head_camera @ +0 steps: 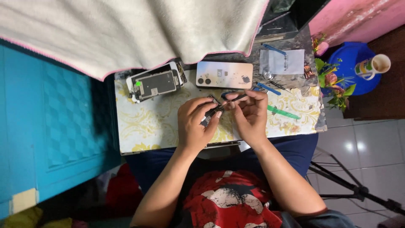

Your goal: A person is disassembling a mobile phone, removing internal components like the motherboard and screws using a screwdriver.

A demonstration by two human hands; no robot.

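Observation:
My left hand (195, 123) grips a small dark circuit part (212, 110) over the middle of a small patterned table (143, 126). My right hand (249, 115) pinches thin tweezers (234, 98) whose tip touches that part. Just beyond my hands lies a pale gold phone back (224, 75), camera side up. To its left sits an opened phone body (155, 82) with its insides showing.
A green-handled tool (282, 112) and blue tools (267, 88) lie to the right of my hands, near a clear plastic bag (282, 62). A cream towel (126, 29) hangs over the far edge. Artificial flowers (333, 80), a blue stool and a mug (375, 66) stand right. A tripod leg (350, 185) crosses the floor.

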